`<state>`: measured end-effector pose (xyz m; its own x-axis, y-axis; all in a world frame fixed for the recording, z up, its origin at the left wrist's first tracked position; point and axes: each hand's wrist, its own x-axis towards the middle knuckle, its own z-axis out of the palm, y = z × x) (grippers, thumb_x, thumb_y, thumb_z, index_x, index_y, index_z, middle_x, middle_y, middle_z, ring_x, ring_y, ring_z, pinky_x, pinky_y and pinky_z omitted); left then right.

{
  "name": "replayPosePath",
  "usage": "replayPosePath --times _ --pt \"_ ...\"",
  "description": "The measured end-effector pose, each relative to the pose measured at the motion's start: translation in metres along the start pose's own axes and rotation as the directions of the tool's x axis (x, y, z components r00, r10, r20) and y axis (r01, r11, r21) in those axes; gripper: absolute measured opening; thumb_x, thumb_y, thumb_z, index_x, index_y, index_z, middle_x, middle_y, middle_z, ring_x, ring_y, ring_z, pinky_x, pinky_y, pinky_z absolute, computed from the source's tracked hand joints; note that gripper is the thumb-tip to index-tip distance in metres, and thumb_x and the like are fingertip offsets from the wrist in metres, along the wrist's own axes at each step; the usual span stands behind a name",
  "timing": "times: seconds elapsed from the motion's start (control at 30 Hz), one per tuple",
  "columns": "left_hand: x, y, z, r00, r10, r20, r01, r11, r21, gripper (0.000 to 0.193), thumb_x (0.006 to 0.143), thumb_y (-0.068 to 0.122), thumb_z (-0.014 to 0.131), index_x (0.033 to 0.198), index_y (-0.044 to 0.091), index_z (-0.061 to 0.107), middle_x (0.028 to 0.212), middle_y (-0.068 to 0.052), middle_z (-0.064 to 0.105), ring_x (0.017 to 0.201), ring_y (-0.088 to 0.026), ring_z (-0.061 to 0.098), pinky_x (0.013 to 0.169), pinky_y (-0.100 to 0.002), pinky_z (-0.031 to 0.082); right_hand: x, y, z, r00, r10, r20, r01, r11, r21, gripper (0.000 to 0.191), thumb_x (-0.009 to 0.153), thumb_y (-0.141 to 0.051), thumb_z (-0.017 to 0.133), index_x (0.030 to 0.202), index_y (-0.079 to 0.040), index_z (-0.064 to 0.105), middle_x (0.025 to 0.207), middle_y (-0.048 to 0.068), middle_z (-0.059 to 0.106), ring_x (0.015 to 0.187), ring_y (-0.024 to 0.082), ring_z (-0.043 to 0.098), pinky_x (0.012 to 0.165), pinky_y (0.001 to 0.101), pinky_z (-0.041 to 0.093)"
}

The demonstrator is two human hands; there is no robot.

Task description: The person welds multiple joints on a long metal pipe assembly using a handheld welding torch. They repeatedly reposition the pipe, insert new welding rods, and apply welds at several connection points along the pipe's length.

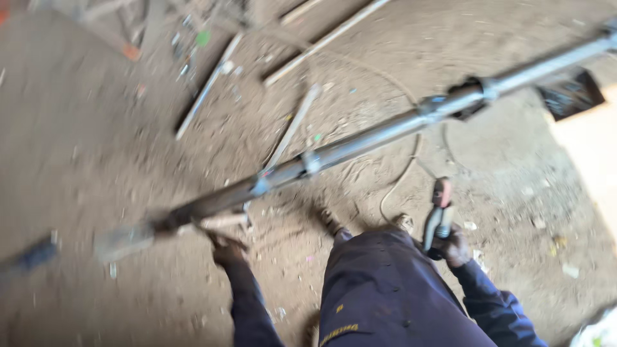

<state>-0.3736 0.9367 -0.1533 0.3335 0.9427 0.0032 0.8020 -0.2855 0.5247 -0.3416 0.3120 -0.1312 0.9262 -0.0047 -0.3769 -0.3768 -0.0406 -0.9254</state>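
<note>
A long grey metal pipe (379,132) runs diagonally from the lower left to the upper right, above the dirt floor. My left hand (226,247) is just under its lower end, fingers closed around a thin light stick or rod (222,222); blur hides the exact grip. My right hand (450,245) grips a hand tool with a dark handle and a reddish head (439,209) that points up toward the pipe. My legs in dark blue trousers (379,289) fill the bottom centre.
Several thin metal rods (209,83) and pipes (324,42) lie scattered on the sandy ground at the top. A cable (405,170) loops under the long pipe. A dark box-like object (569,95) sits at the right by a bright sunlit patch.
</note>
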Motion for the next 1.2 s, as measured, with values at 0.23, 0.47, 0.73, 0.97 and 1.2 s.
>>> replayPosePath --times 0.23,0.47,0.73,0.97,1.2 --pt "-0.228 0.035 0.049 0.521 0.284 0.805 0.304 0.819 -0.486 0.020 0.085 -0.002 0.061 0.096 -0.010 0.075 0.079 -0.023 0.077 0.064 -0.032 0.074 0.057 -0.043 0.060 -0.007 -0.008 -0.043 0.998 -0.044 0.048 0.037 0.991 0.131 0.047 0.072 0.005 0.073 0.117 -0.003 0.064 0.099 0.005 0.073 0.090 0.017 0.069 0.083 0.0332 0.059" --pt "-0.382 0.201 0.072 -0.024 0.819 0.574 0.172 0.568 -0.804 0.025 0.087 -0.012 0.050 0.110 -0.004 0.056 0.115 -0.029 0.075 0.096 -0.039 0.080 0.076 -0.047 0.069 -0.012 -0.063 -0.094 0.973 -0.177 0.152 0.084 0.873 0.481 0.054 0.083 0.003 0.079 0.135 0.002 0.065 0.120 0.014 0.072 0.103 0.020 0.069 0.092 0.0369 0.057" --pt "-0.519 0.325 0.053 -0.553 0.536 0.638 0.585 0.795 -0.161 0.035 0.071 -0.013 0.046 0.104 0.000 0.051 0.107 -0.029 0.065 0.081 -0.037 0.075 0.057 -0.043 0.061 -0.043 -0.080 -0.192 0.979 -0.193 -0.057 0.196 0.850 0.489 0.044 0.082 0.002 0.073 0.124 -0.001 0.062 0.144 0.015 0.063 0.120 0.022 0.068 0.099 0.0387 0.058" --pt "-0.574 0.364 0.072 -0.784 0.355 0.510 0.490 0.857 0.157 0.033 0.072 -0.010 0.051 0.104 -0.002 0.053 0.104 -0.030 0.066 0.067 -0.032 0.070 0.046 -0.036 0.053 -0.074 -0.040 -0.261 0.980 -0.056 -0.192 0.166 0.761 0.627 0.045 0.081 0.000 0.077 0.122 0.000 0.060 0.125 0.019 0.071 0.108 0.024 0.071 0.094 0.0386 0.059" --pt "-0.624 0.376 0.129 -0.879 0.182 0.441 0.244 0.966 0.088 0.036 0.075 -0.006 0.058 0.111 -0.004 0.058 0.099 -0.022 0.067 0.060 -0.023 0.065 0.048 -0.033 0.050 -0.071 -0.024 -0.293 0.988 0.004 -0.155 0.088 0.812 0.577 0.077 0.065 -0.013 0.090 0.132 0.002 0.055 0.097 0.011 0.071 0.084 0.020 0.070 0.072 0.0362 0.058"
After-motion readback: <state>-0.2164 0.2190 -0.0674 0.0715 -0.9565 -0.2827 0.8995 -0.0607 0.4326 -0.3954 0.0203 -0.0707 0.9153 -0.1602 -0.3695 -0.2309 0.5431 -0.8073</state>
